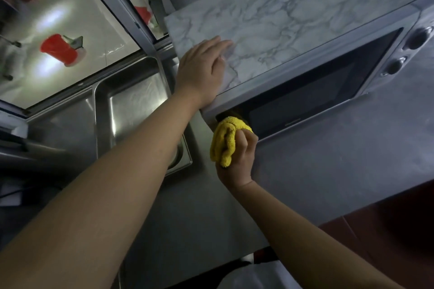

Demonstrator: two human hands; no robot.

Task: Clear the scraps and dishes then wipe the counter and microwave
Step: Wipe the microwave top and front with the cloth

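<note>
Single head view; tilted, looks down close over microwave, counter, sink.

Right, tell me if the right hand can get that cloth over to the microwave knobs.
Probably yes: the right hand grips the yellow cloth at the door's near corner, and nothing stands on the counter between it and the knobs.
</note>
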